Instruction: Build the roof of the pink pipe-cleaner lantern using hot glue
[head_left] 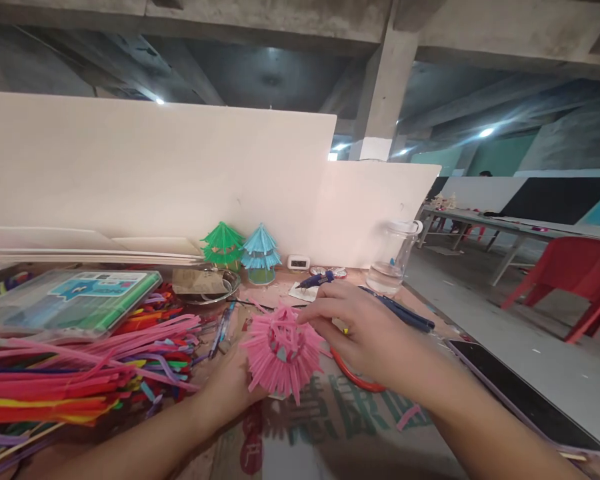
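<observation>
A pink pipe-cleaner pavilion, with a fringed round roof and an open framework at its top, is tilted toward me. My left hand grips it from below and from the left, its fingertips hidden behind the fringe. From the right, my right hand reaches over with bent fingers. Its fingertips close at the upper right of the pink framework; what exactly lies between them is hard to see. Just behind that hand rests a dark blue glue gun. A red-orange curved handle shows beneath the right hand.
Loose pipe cleaners and a clear plastic case crowd the left. Green and blue small pavilions stand by the white partition. A water jar, dark-handled pliers and a phone are at right.
</observation>
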A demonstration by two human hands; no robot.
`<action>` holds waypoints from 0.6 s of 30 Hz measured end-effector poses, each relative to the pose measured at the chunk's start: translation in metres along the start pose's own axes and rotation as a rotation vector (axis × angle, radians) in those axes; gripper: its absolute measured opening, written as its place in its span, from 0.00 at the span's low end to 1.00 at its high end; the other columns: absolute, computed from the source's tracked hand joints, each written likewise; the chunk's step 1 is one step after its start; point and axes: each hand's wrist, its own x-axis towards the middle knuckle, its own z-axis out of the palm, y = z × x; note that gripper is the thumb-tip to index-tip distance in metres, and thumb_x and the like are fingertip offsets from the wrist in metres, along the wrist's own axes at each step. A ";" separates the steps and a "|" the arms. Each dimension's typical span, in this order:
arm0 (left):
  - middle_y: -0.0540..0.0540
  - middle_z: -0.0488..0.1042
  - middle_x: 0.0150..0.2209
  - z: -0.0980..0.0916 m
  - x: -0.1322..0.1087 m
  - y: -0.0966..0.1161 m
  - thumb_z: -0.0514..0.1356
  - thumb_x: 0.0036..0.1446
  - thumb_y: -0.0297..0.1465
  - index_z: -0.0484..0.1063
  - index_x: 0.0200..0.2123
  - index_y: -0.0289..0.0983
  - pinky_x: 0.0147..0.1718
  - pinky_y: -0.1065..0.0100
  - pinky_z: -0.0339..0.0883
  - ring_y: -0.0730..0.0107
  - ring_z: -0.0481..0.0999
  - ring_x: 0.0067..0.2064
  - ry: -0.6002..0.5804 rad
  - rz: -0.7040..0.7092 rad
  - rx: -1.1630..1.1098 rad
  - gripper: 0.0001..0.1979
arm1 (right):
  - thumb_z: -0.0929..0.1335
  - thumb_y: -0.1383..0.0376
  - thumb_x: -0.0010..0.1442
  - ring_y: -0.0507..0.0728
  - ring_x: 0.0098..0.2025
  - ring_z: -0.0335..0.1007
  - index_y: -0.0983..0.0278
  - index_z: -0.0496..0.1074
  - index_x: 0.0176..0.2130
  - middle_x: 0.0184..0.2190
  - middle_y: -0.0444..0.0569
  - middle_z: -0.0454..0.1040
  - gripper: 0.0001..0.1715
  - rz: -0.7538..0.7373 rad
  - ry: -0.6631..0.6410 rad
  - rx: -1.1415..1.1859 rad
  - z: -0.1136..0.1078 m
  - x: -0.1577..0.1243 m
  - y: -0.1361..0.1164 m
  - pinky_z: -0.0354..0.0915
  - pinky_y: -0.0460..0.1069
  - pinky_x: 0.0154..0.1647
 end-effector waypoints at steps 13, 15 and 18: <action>0.44 0.77 0.48 0.000 0.001 0.008 0.64 0.53 0.37 0.72 0.50 0.42 0.55 0.51 0.66 0.51 0.74 0.51 0.029 0.017 0.063 0.20 | 0.63 0.75 0.61 0.56 0.36 0.68 0.59 0.79 0.37 0.29 0.47 0.72 0.17 0.074 -0.059 -0.071 0.005 0.002 0.007 0.61 0.49 0.33; 0.44 0.77 0.48 -0.001 0.001 0.011 0.63 0.54 0.35 0.72 0.50 0.42 0.55 0.51 0.66 0.52 0.73 0.52 0.040 0.045 0.090 0.19 | 0.64 0.73 0.62 0.56 0.37 0.69 0.59 0.79 0.37 0.31 0.47 0.74 0.16 0.078 -0.059 -0.060 0.003 0.002 0.007 0.62 0.50 0.35; 0.43 0.74 0.52 -0.002 0.002 0.014 0.64 0.53 0.32 0.71 0.51 0.42 0.56 0.51 0.66 0.52 0.71 0.55 0.052 0.079 0.117 0.21 | 0.65 0.68 0.65 0.57 0.40 0.71 0.60 0.78 0.41 0.35 0.49 0.76 0.12 0.051 0.013 -0.010 0.000 0.004 0.006 0.65 0.51 0.41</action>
